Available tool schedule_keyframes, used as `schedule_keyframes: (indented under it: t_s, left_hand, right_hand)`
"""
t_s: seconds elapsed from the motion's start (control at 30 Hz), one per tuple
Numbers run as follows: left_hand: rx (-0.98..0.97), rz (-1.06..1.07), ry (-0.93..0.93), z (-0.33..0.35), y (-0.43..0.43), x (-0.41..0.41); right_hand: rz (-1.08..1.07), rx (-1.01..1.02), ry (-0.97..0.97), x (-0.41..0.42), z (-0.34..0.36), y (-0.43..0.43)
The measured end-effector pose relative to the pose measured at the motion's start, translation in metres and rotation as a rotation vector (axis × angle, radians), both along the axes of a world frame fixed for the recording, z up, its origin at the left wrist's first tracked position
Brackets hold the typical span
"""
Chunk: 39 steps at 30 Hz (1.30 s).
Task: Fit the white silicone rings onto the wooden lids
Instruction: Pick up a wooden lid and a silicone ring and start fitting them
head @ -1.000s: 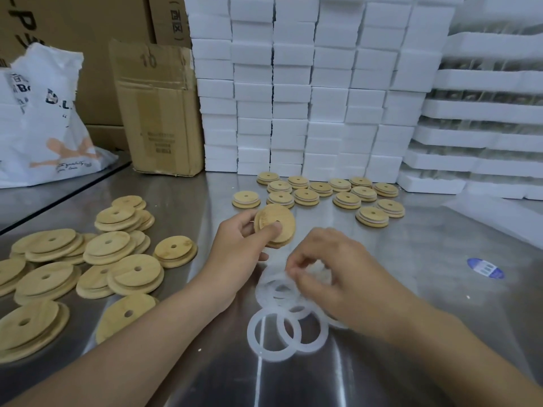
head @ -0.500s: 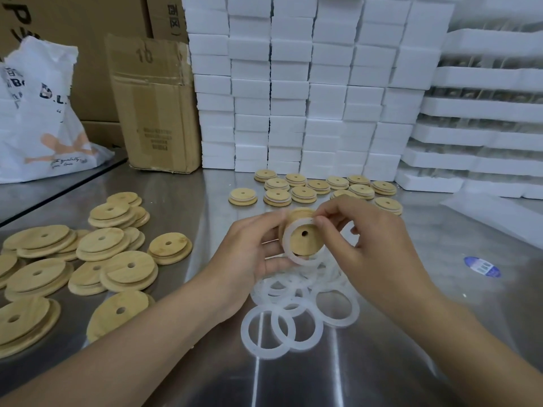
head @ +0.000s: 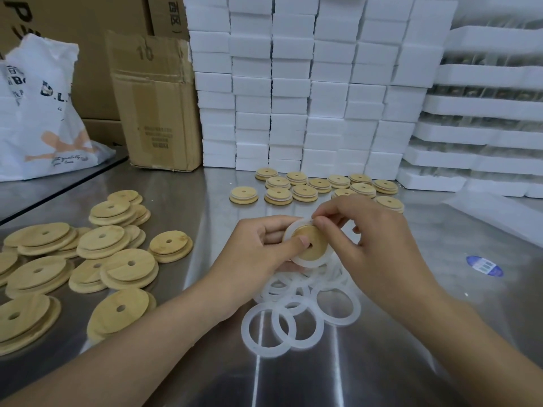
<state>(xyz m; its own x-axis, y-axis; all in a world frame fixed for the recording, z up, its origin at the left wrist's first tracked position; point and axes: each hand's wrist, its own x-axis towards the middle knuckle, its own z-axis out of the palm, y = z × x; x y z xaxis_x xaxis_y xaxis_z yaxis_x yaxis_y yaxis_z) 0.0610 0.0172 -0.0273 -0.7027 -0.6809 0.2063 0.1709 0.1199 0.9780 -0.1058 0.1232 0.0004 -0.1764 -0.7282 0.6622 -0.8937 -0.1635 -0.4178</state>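
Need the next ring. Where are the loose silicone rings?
Head view, centre: the loose silicone rings lie on the steel table, below the left hand and right hand, right of the bare wooden lids.

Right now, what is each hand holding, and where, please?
Left hand grips the wooden lid, thumb on its face; right hand pinches the ring at its top.

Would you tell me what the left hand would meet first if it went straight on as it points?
Most likely the right hand, which pinches the white ring on the wooden lid that the left hand holds; depth is uncertain.
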Motion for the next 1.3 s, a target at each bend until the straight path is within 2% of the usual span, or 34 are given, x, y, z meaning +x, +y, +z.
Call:
schedule_keyframes:
  t_s: [0.27, 0.57, 0.77, 1.3]
  left_hand:
    - [-0.002, 0.007, -0.009, 0.000, -0.001, 0.000]
    - [0.011, -0.023, 0.005, 0.002, -0.005, 0.002]
    - [0.003, -0.028, -0.008, 0.002, -0.007, 0.004]
    - [-0.109, 0.067, 0.077, 0.000, -0.006, 0.003]
  right_hand:
    - [0.022, 0.049, 0.008, -0.006, 0.004, 0.001]
    - [0.157, 0.110, -0.250, -0.012, 0.009, 0.000]
    - [0.217, 0.112, -0.353, -0.013, 0.010, -0.001]
    - [0.168, 0.147, -0.369, -0.011, 0.008, 0.001]
